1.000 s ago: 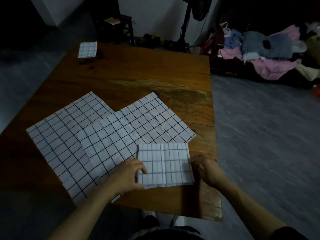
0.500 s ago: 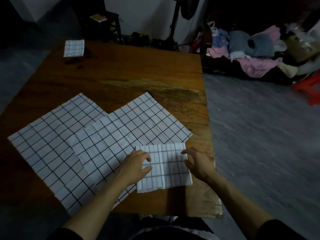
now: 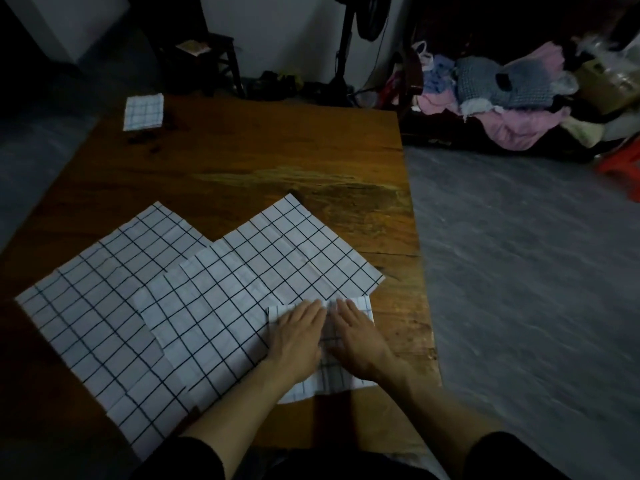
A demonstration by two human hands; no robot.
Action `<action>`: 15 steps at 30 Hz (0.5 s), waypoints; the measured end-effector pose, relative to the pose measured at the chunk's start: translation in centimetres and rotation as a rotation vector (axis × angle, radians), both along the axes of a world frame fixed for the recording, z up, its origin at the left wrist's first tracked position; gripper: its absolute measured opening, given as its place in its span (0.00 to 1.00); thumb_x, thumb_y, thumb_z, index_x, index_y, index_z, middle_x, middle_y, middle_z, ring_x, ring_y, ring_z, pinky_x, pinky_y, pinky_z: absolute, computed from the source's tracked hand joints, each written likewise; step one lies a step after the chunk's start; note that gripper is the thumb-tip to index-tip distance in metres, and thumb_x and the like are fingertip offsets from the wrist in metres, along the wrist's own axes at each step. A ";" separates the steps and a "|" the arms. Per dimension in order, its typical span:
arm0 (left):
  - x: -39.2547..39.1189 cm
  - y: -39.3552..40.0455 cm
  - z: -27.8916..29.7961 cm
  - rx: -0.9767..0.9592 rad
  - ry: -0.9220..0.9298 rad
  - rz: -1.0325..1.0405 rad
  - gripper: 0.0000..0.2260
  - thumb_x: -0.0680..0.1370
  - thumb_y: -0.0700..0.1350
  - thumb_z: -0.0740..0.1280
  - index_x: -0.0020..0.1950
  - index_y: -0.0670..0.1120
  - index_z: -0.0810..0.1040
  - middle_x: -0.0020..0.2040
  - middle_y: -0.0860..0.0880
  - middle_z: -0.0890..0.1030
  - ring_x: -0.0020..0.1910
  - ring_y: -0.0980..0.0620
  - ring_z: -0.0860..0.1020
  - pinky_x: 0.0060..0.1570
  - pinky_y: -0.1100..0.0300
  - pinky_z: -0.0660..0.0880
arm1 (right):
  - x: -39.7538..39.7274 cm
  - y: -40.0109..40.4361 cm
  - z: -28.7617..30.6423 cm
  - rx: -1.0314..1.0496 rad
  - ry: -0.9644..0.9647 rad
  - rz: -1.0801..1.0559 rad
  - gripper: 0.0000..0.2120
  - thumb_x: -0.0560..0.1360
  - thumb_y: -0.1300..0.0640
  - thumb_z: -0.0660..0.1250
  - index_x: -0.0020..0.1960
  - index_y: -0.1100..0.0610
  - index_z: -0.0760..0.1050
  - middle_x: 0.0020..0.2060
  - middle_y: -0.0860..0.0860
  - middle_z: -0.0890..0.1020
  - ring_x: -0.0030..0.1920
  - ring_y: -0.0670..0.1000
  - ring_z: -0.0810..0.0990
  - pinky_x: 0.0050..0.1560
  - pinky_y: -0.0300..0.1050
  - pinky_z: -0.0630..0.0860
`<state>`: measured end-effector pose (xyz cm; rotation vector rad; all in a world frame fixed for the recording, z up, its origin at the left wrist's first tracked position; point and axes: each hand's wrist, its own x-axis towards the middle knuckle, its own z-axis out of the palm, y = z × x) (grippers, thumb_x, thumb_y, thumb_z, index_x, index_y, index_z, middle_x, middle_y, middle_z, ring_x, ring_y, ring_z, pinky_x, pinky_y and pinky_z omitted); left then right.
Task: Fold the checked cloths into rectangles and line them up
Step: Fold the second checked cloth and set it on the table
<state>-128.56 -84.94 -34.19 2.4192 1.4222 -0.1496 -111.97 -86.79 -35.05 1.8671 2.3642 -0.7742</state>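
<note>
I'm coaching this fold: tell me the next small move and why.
Probably lift the folded cloth and carry it beside the folded one at the far corner. Both hands, left hand and right hand, lie flat on it, so the fold looks pressed.

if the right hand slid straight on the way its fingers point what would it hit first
Probably the far edge of the folded cloth that the right hand presses flat, then the unfolded checked cloth just beyond its fingertips. Past that lies bare table.

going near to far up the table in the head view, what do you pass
folded cloth under both hands, left hand and right hand side by side → unfolded cloth → bare wood of the table → small folded cloth at the far left corner
</note>
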 end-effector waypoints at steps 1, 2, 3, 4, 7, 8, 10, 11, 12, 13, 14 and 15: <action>0.1 -0.1 -0.3 -0.006 0.039 -0.004 0.35 0.79 0.51 0.62 0.80 0.46 0.47 0.81 0.48 0.47 0.79 0.48 0.46 0.77 0.50 0.47 | -0.4 0.2 -0.4 -0.022 0.011 0.020 0.37 0.78 0.42 0.55 0.79 0.56 0.46 0.79 0.56 0.50 0.79 0.56 0.44 0.78 0.57 0.50; 0.1 -0.2 -0.5 -0.013 0.067 0.000 0.36 0.79 0.52 0.62 0.80 0.46 0.45 0.81 0.48 0.46 0.79 0.48 0.44 0.77 0.49 0.46 | -0.7 0.3 -0.5 -0.046 0.018 0.036 0.38 0.76 0.38 0.49 0.79 0.57 0.46 0.79 0.56 0.50 0.79 0.57 0.43 0.78 0.56 0.48; -0.1 -0.1 -0.8 -0.023 0.082 0.008 0.37 0.79 0.53 0.62 0.80 0.46 0.44 0.81 0.48 0.44 0.79 0.48 0.43 0.77 0.49 0.46 | -0.7 0.5 -0.6 -0.064 0.020 0.052 0.41 0.73 0.36 0.44 0.79 0.58 0.45 0.79 0.56 0.48 0.79 0.57 0.42 0.78 0.55 0.47; -0.3 -0.1 -1.0 -0.036 0.083 0.018 0.37 0.79 0.54 0.61 0.80 0.47 0.44 0.81 0.49 0.44 0.79 0.49 0.43 0.77 0.48 0.46 | -0.6 0.6 -0.7 -0.075 0.010 0.070 0.41 0.73 0.37 0.42 0.79 0.59 0.44 0.79 0.56 0.46 0.79 0.56 0.41 0.78 0.55 0.45; -1.5 0.0 -1.6 -0.069 0.046 0.078 0.36 0.81 0.57 0.59 0.80 0.47 0.44 0.81 0.50 0.43 0.79 0.50 0.43 0.77 0.49 0.44 | 0.3 1.0 -1.1 -0.065 -0.052 0.105 0.34 0.80 0.49 0.54 0.79 0.57 0.42 0.79 0.53 0.42 0.78 0.53 0.39 0.78 0.57 0.45; -2.0 -0.1 -1.6 -0.073 0.029 0.108 0.36 0.81 0.58 0.59 0.80 0.47 0.44 0.81 0.50 0.43 0.79 0.51 0.43 0.77 0.49 0.42 | 0.8 1.1 -1.2 -0.056 -0.058 0.096 0.35 0.80 0.51 0.58 0.79 0.56 0.42 0.79 0.52 0.41 0.78 0.53 0.38 0.78 0.58 0.45; -3.1 -0.2 -1.7 -0.069 -0.005 0.164 0.35 0.81 0.57 0.59 0.80 0.47 0.44 0.80 0.52 0.42 0.79 0.51 0.43 0.75 0.51 0.40 | 2.2 1.3 -1.4 -0.060 -0.078 0.060 0.40 0.78 0.51 0.63 0.79 0.55 0.41 0.79 0.49 0.41 0.78 0.52 0.39 0.78 0.58 0.45; -3.7 -0.3 -1.7 -0.069 -0.015 0.186 0.35 0.81 0.57 0.59 0.80 0.47 0.44 0.79 0.52 0.41 0.79 0.51 0.43 0.75 0.52 0.40 | 3.1 1.4 -1.6 -0.063 -0.091 0.038 0.42 0.77 0.50 0.65 0.79 0.54 0.40 0.78 0.48 0.40 0.78 0.51 0.38 0.78 0.58 0.45; -4.3 -0.4 -1.7 -0.071 -0.019 0.206 0.35 0.81 0.57 0.59 0.80 0.47 0.44 0.79 0.52 0.42 0.79 0.51 0.44 0.75 0.52 0.40 | 3.9 1.4 -1.6 -0.062 -0.101 0.021 0.43 0.77 0.50 0.65 0.79 0.53 0.39 0.78 0.47 0.40 0.78 0.50 0.38 0.78 0.58 0.45; -4.9 -0.4 -1.7 -0.068 -0.022 0.223 0.34 0.81 0.56 0.59 0.80 0.47 0.45 0.80 0.52 0.44 0.79 0.52 0.44 0.75 0.52 0.40 | 4.7 1.5 -1.5 -0.069 -0.108 0.014 0.42 0.77 0.50 0.65 0.79 0.53 0.39 0.78 0.47 0.39 0.78 0.50 0.37 0.78 0.58 0.45; -5.3 -0.4 -1.8 -0.063 -0.023 0.233 0.34 0.81 0.56 0.59 0.80 0.47 0.46 0.80 0.51 0.45 0.79 0.52 0.45 0.75 0.52 0.41 | 5.4 1.6 -1.3 -0.078 -0.111 0.014 0.41 0.78 0.50 0.64 0.79 0.52 0.39 0.78 0.48 0.39 0.78 0.50 0.37 0.78 0.58 0.44; -5.6 -0.4 -1.9 -0.056 -0.031 0.240 0.33 0.81 0.56 0.59 0.80 0.46 0.48 0.80 0.51 0.48 0.79 0.52 0.47 0.76 0.52 0.43 | 5.8 1.8 -1.1 -0.086 -0.107 0.012 0.39 0.78 0.50 0.63 0.79 0.53 0.41 0.79 0.48 0.41 0.78 0.50 0.38 0.78 0.57 0.44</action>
